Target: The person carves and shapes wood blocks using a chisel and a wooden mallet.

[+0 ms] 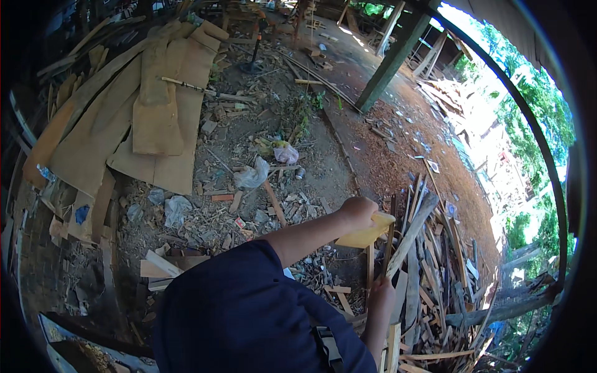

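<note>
Over the left edge of a scrap-wood heap point(458, 244), your left hand point(360, 213) holds a yellow sheet point(368, 232), fingers pinching its far edge. Nearer you, your right hand point(381, 293) is at the lower end of a grey log point(413, 234); whether those fingers grip it, I cannot tell.

- Flat yellow piece point(367, 234), tilted, held in the left hand point(359, 212), showing below and right of it.
- Greyish wooden pole point(413, 235), slanting up rightward from the right hand point(380, 294); whether gripped is unclear.
</note>
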`<action>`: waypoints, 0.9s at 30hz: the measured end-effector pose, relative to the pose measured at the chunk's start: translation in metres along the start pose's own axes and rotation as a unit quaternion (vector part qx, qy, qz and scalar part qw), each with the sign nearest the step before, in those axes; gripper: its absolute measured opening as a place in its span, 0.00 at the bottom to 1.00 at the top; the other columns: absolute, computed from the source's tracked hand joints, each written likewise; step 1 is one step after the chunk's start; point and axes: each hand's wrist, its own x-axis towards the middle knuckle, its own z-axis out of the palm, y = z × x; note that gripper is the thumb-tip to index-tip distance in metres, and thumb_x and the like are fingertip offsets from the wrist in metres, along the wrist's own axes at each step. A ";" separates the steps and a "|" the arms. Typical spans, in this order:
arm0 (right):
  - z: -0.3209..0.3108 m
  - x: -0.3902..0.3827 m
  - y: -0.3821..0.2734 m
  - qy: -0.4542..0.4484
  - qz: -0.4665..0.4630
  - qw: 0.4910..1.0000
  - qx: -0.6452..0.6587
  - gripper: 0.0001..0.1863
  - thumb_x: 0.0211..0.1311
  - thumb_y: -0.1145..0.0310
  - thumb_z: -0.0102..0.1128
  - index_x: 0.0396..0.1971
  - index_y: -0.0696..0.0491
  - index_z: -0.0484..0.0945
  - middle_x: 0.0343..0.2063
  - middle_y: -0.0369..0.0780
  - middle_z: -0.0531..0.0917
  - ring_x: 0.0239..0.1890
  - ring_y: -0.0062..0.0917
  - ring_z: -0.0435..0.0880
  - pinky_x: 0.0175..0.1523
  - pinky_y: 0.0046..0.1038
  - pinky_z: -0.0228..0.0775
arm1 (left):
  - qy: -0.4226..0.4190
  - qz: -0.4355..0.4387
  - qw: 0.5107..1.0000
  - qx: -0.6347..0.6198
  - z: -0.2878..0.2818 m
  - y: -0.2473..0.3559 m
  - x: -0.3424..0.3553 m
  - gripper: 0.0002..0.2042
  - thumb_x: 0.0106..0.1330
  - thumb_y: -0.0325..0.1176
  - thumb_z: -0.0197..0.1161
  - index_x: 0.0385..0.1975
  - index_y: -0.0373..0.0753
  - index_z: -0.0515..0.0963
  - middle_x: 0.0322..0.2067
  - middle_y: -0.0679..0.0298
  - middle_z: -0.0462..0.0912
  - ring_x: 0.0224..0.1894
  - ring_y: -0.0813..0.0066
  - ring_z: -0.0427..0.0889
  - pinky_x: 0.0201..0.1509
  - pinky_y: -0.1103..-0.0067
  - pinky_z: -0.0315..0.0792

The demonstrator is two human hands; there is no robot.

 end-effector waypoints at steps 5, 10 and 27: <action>0.001 -0.003 0.018 0.020 0.026 0.999 -0.012 0.12 0.57 0.64 0.45 0.28 0.57 0.72 0.23 0.53 0.78 0.30 0.48 0.77 0.35 0.44 0.67 | -0.123 0.153 0.980 -0.034 0.009 0.035 -0.021 0.18 0.41 0.43 0.69 0.29 0.39 0.78 0.27 0.56 0.80 0.33 0.59 0.80 0.38 0.69 0.72; -0.017 -0.014 0.020 0.030 0.099 0.995 -0.009 0.13 0.58 0.64 0.43 0.29 0.58 0.72 0.24 0.54 0.78 0.31 0.48 0.78 0.36 0.45 0.68 | -0.129 0.137 0.980 -0.061 0.033 0.056 -0.013 0.18 0.40 0.43 0.70 0.30 0.41 0.78 0.28 0.57 0.80 0.33 0.59 0.80 0.38 0.69 0.72; 0.026 -0.063 0.079 -0.058 0.306 0.942 0.122 0.13 0.59 0.63 0.43 0.29 0.59 0.71 0.26 0.51 0.79 0.33 0.45 0.78 0.39 0.43 0.68 | -0.268 0.255 0.927 0.061 0.178 0.055 0.019 0.09 0.51 0.40 0.61 0.28 0.44 0.75 0.25 0.60 0.79 0.31 0.59 0.79 0.34 0.69 0.72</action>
